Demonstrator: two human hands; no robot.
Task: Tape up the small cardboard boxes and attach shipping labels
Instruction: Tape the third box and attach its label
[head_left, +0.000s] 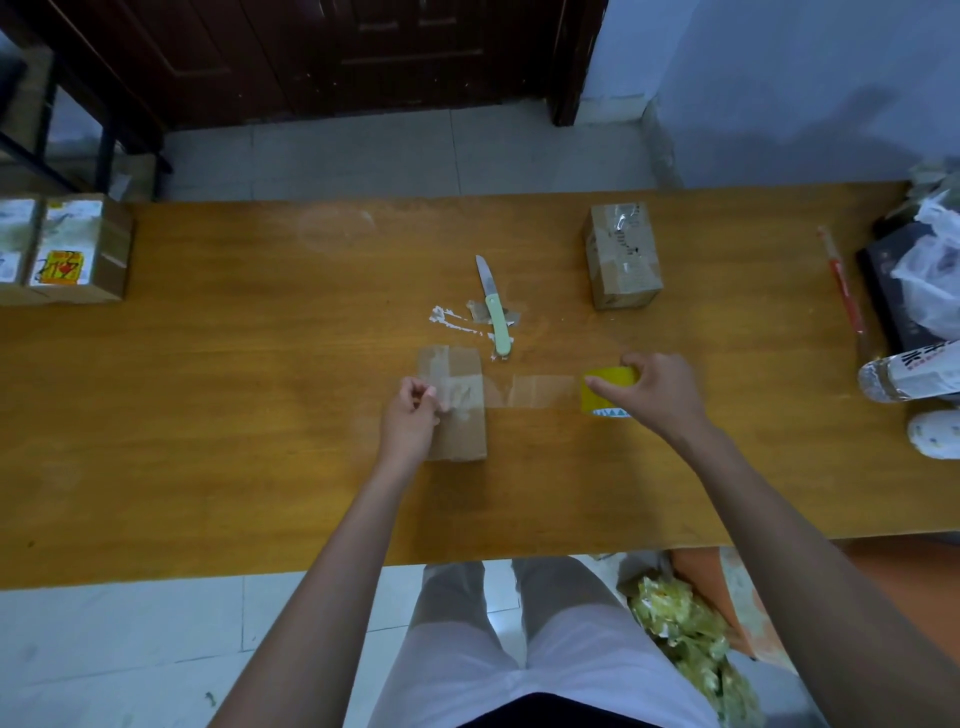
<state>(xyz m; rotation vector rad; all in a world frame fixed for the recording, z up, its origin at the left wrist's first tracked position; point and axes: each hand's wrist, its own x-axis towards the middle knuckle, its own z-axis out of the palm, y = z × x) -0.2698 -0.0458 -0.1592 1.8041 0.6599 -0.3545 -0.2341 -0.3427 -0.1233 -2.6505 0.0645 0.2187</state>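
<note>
Spanning a wooden table (208, 415) on a pale tiled floor (363, 161), left to right: labelled boxes (62, 249); a small cardboard box (460, 415), where the left hand (410, 415) pinches the clear tape strip (535, 391); a folding knife (493, 306); the right hand (657, 395), fingers curled around a yellow tape roll (605, 392); another taped box (623, 257); a bottle (909, 374). A dark wooden door (363, 52) stands behind.

small box (460, 410) on table (234, 441), centre-front | knife (495, 312) just behind it | tape roll (608, 392) to its right | second box (622, 255) behind right | two boxes (62, 249) at left edge | bottle (911, 371) at right edge
</note>
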